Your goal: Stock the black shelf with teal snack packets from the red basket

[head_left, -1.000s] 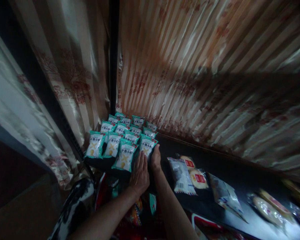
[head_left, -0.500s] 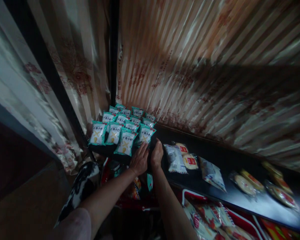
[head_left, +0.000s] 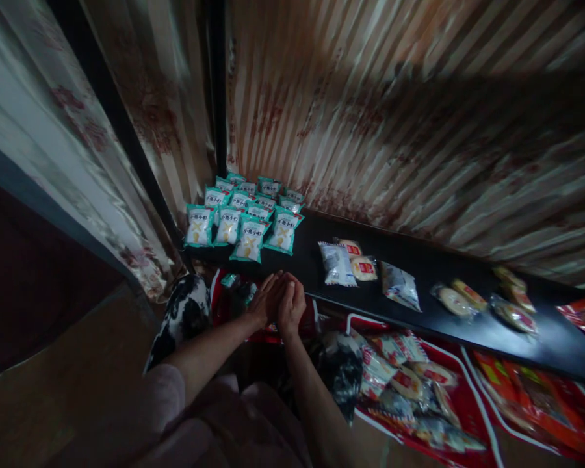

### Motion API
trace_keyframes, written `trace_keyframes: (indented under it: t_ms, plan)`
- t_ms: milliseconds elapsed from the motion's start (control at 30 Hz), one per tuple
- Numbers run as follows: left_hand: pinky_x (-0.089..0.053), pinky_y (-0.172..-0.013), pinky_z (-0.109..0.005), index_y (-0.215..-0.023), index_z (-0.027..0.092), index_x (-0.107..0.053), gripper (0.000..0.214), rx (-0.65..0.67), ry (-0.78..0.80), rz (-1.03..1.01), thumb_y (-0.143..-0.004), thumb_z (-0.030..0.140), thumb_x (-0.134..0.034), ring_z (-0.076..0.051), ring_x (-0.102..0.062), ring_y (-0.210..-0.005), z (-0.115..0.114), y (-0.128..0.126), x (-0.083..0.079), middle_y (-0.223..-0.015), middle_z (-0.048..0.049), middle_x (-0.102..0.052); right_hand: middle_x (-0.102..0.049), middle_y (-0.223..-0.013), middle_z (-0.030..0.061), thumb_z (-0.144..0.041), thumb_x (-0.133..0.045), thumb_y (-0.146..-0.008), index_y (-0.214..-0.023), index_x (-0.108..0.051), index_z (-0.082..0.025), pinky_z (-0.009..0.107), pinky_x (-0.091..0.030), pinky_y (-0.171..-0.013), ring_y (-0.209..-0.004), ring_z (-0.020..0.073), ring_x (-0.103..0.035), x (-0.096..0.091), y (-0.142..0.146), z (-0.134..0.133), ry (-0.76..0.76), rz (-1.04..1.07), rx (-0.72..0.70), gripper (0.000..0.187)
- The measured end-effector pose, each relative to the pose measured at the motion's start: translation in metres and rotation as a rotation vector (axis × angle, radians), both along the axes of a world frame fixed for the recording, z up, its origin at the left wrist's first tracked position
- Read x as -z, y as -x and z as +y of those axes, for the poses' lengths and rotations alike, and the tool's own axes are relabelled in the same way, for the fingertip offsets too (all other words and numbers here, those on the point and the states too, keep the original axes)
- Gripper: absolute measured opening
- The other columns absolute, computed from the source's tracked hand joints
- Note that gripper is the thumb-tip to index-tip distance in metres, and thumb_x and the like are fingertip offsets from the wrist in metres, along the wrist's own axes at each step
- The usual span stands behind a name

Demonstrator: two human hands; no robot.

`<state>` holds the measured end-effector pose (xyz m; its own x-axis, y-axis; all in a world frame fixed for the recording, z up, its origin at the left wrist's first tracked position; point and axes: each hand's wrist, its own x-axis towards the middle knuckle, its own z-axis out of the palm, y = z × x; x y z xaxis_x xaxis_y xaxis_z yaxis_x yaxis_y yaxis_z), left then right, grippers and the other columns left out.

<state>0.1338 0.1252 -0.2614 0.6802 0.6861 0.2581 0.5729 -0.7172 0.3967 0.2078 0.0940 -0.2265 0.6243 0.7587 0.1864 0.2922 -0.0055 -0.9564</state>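
Note:
Several teal snack packets [head_left: 246, 214] stand in rows at the left end of a black shelf [head_left: 419, 286]. My left hand [head_left: 263, 300] and my right hand [head_left: 291, 304] are close together just in front of the shelf's edge, below the packets. The fingers of both look loosely stretched and nothing shows in them. Neither hand touches the packets.
Clear-wrapped round biscuits and snack bags [head_left: 351, 263] lie along the shelf to the right, with more packets [head_left: 482, 299] further on. Red baskets of packets [head_left: 409, 396] sit below the shelf. Striped curtains [head_left: 394, 117] hang behind and at left.
Both hands have drawn back from the front teal packets toward me and now sit off the shelf. The view has pulled back and tilted down, showing more baskets.

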Motion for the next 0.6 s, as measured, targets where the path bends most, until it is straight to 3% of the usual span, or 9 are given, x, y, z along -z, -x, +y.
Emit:
trace_keyframes:
  t_ms: [133,267,433,600]
  plan:
    - [-0.021,-0.116,-0.039,-0.143,0.020,-0.030,0.054,0.006,0.088,0.000,-0.090,0.022,-0.041,-0.018,-0.010,-0.144,-0.018,0.016,0.012,-0.153,-0.0068,-0.027,-0.064,-0.109,0.0115,-0.046,-0.032,-0.090,-0.107,-0.062,-0.016,0.036,-0.042,-0.093,-0.103,0.0203,-0.057,0.015,0.010,-0.029,0.036,-0.082,-0.044,0.046]
    - [-0.031,-0.112,-0.036,-0.139,0.015,-0.037,0.054,0.006,0.225,0.001,-0.085,0.013,-0.042,-0.018,-0.015,-0.143,-0.035,0.032,0.033,-0.152,-0.0101,-0.028,-0.063,-0.113,0.0134,-0.047,-0.033,-0.087,-0.111,-0.061,-0.016,0.038,-0.042,-0.093,-0.105,0.0230,-0.057,0.045,0.008,-0.044,0.272,-0.117,-0.018,0.048]
    - [-0.037,-0.107,-0.036,-0.134,0.014,-0.045,0.055,-0.199,0.506,0.164,-0.080,0.006,-0.042,-0.021,-0.039,-0.133,-0.047,0.041,0.049,-0.147,-0.0128,-0.037,-0.066,-0.108,0.0149,-0.031,-0.044,-0.081,-0.105,-0.065,-0.014,0.036,-0.044,-0.091,-0.103,0.0249,-0.060,0.073,-0.001,-0.048,0.632,-0.339,-0.148,0.036]
    - [-0.039,-0.102,-0.029,-0.114,0.017,-0.061,0.034,-0.334,0.667,0.165,-0.084,0.015,-0.045,-0.018,-0.053,-0.119,-0.042,0.043,0.045,-0.130,-0.0094,-0.057,-0.069,-0.103,0.0130,-0.024,-0.047,-0.081,-0.090,-0.070,-0.018,0.032,-0.046,-0.084,-0.096,0.0238,-0.063,0.077,0.002,-0.050,0.672,-0.394,-0.269,0.025]
